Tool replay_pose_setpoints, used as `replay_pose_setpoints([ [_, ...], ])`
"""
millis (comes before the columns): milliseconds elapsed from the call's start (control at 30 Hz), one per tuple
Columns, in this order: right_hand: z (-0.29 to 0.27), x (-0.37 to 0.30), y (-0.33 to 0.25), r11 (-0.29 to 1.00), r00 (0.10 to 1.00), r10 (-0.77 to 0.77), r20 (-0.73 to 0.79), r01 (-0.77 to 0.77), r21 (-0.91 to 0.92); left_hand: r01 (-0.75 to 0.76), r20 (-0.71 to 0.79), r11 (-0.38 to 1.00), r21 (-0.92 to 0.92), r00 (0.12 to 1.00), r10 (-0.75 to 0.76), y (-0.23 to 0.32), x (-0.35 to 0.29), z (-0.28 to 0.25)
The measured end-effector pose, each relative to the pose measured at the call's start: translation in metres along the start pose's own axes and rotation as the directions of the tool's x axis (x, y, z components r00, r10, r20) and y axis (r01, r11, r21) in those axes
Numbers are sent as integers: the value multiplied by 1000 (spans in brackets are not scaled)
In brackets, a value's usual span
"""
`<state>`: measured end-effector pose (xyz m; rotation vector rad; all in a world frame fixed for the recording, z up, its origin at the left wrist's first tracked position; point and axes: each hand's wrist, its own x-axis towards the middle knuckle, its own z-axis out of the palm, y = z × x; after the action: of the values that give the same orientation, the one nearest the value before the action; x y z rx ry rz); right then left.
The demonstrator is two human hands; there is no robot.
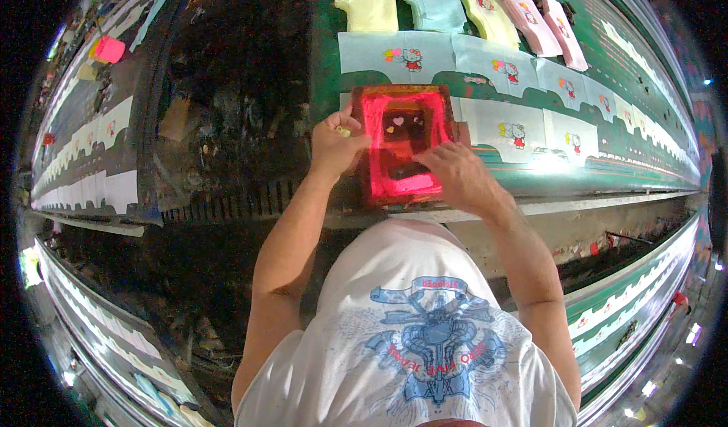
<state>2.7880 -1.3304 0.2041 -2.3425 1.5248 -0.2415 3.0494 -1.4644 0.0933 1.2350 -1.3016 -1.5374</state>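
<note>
Screen (403, 145) lies between both hands (339, 146) (461, 177), left gripping its rim, right's hold unclear.

Frame (402, 148) – on tbl (531, 175) | cloth pcs (491, 124) R of it, also behind | stacks (369, 6) – farther behind

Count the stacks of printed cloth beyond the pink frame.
5, left to right along the top: yellow stack, blue stack, second yellow stack, pink stack, second pink stack. More may be cut off above.
</note>
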Motion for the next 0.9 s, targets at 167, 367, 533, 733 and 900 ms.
replay_pose_setpoints([
  [167,-2,50,33,998,992,58,-112,-59,-5,-39,-19,999,-15,999,38,-17,4,0],
  [367,7,79,53,999,966,45,-255,-50,-15,-108,7,976,189,994,108,-7,-2,-2],
  [533,26,53,38,998,969,-12,-246,-2,-57,-267,58,897,351,963,264,-5,-4,0],
  [733,40,6,-4,996,970,-50,-238,33,-77,-332,86,884,329,943,322,-4,-4,-2],
  [900,44,-22,-31,999,980,1,-197,-11,-51,-286,98,866,410,958,270,1,-5,-2],
])
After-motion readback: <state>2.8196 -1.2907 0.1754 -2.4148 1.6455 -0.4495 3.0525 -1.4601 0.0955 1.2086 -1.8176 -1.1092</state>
